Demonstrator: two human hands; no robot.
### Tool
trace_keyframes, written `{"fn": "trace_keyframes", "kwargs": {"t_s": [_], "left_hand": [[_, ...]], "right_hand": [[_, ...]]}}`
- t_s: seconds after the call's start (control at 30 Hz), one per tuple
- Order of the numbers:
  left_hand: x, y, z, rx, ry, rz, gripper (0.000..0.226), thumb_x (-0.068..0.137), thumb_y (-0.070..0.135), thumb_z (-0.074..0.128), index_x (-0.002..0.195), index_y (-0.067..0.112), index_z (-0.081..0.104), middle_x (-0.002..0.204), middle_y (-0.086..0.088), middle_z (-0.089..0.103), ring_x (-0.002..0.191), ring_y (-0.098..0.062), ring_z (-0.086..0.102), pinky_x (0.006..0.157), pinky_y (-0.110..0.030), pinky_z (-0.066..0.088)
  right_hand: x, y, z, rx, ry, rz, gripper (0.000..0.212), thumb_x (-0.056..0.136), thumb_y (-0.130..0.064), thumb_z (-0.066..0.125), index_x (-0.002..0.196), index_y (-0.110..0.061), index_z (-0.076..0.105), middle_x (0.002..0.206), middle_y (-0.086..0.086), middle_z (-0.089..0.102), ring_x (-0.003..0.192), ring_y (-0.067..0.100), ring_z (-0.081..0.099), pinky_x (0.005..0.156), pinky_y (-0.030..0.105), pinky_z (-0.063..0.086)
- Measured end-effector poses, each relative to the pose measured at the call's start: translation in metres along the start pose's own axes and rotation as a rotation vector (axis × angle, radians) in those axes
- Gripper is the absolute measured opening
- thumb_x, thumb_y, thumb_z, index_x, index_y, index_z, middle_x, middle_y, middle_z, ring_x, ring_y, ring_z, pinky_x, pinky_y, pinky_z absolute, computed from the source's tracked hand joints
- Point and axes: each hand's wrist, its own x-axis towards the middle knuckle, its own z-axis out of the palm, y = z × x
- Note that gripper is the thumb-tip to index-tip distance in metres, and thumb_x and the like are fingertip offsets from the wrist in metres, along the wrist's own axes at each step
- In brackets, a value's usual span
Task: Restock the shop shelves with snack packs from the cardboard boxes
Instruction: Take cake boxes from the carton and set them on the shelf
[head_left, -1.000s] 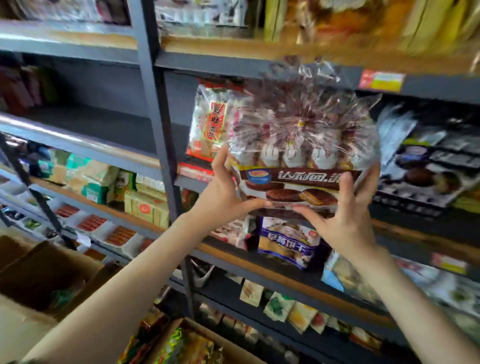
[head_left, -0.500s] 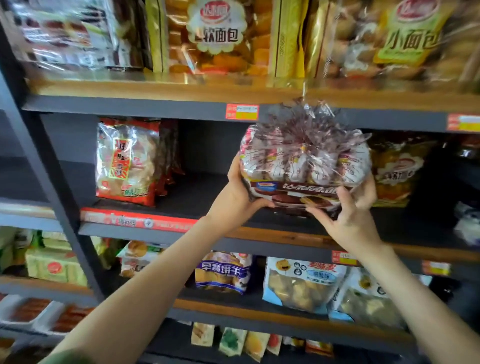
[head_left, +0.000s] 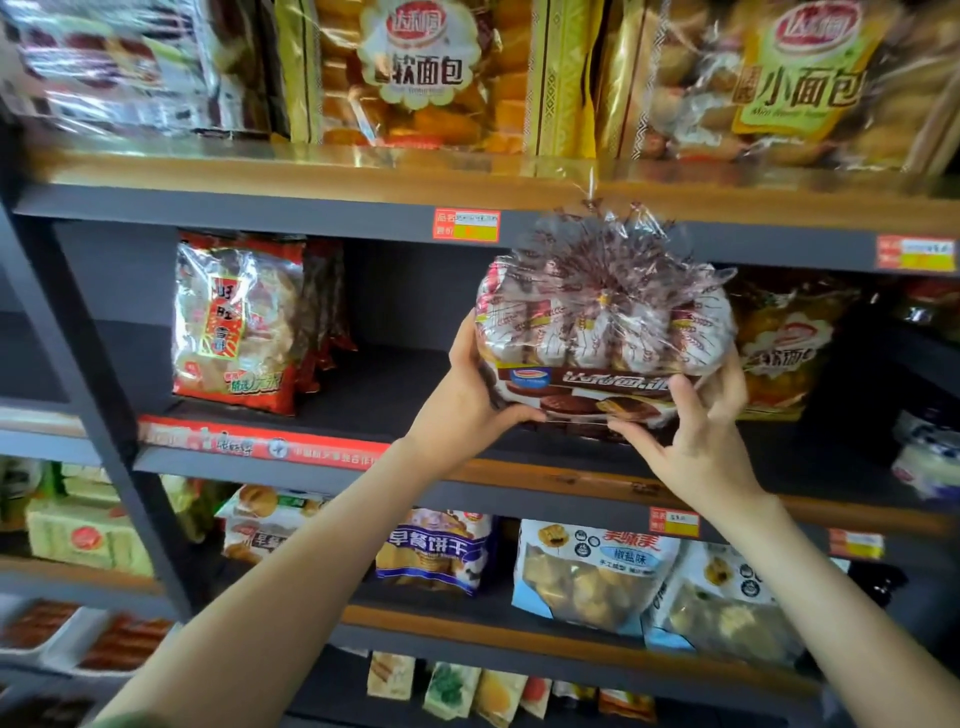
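Observation:
A clear crinkled snack pack (head_left: 602, 332) of wrapped chocolate pies, tied at the top, is held upright over the dark middle shelf (head_left: 395, 395). My left hand (head_left: 467, 400) grips its lower left corner. My right hand (head_left: 696, 431) clasps its lower right corner, fingers across the front. The pack's bottom sits at or just above the shelf board; I cannot tell if it touches. No cardboard box is in view.
A red rice-cracker bag (head_left: 236, 327) stands at the left of the same shelf, with a bare gap between it and the pack. A yellow bread bag (head_left: 784, 343) stands just right of the pack. Bread bags (head_left: 415, 73) fill the shelf above, biscuit bags (head_left: 592, 577) the one below.
The view has risen from the lower shelves to the middle shelf. Both hands have carried the pack up and into the shelf opening, next to the yellow bread bag.

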Motion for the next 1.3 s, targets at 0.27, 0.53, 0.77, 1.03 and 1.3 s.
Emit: {"fn": "trace_keyframes", "kwargs": {"t_s": [0.27, 0.53, 0.77, 1.03, 1.3], "left_hand": [[-0.013, 0.008, -0.017, 0.084, -0.044, -0.150, 0.115, 0.074, 0.028, 0.082, 0.132, 0.055, -0.014, 0.136, 0.026, 0.037, 0.118, 0.015, 0.037, 0.079, 0.007, 0.033], [-0.006, -0.017, -0.010, 0.034, -0.208, -0.245, 0.123, 0.079, 0.039, 0.076, 0.130, 0.063, -0.032, 0.157, 0.001, 0.027, 0.134, -0.010, 0.043, 0.105, -0.040, 0.045], [0.001, -0.017, 0.005, -0.036, -0.238, -0.239, 0.123, 0.081, 0.023, 0.076, 0.125, 0.068, -0.030, 0.153, 0.009, 0.032, 0.132, -0.003, 0.044, 0.108, -0.035, 0.042], [0.013, 0.000, 0.045, -0.041, -0.265, -0.165, 0.118, 0.083, 0.026, 0.075, 0.127, 0.069, -0.027, 0.156, 0.002, 0.025, 0.134, -0.009, 0.041, 0.105, -0.028, 0.043], [0.005, -0.006, 0.047, 0.543, -0.025, 0.101, 0.101, 0.078, 0.064, 0.061, 0.150, 0.023, 0.003, 0.155, -0.025, 0.018, 0.141, -0.041, 0.023, 0.109, -0.054, 0.028]], "right_hand": [[-0.003, -0.015, 0.002, 0.117, -0.046, 0.130, 0.107, 0.078, -0.029, 0.077, 0.152, -0.032, 0.000, 0.144, 0.027, 0.008, 0.148, 0.024, 0.013, 0.116, 0.026, 0.025], [0.008, -0.022, 0.000, 0.213, -0.456, 0.501, 0.110, 0.079, -0.027, 0.074, 0.143, -0.056, -0.010, 0.155, -0.011, -0.008, 0.132, -0.009, 0.002, 0.101, 0.028, 0.032], [0.007, -0.023, -0.002, 0.242, -0.543, 0.682, 0.114, 0.082, -0.028, 0.073, 0.127, -0.065, -0.025, 0.157, -0.006, -0.022, 0.142, 0.008, 0.005, 0.105, 0.033, 0.038], [-0.016, 0.003, -0.029, 0.193, -0.532, 0.816, 0.119, 0.081, -0.029, 0.074, 0.126, -0.061, -0.031, 0.158, -0.001, -0.023, 0.146, 0.016, 0.009, 0.108, 0.030, 0.030], [-0.010, -0.002, -0.027, 0.081, -0.618, 0.796, 0.122, 0.083, -0.031, 0.072, 0.129, -0.055, -0.038, 0.156, 0.009, -0.026, 0.143, 0.014, -0.011, 0.118, 0.041, 0.016]]}}
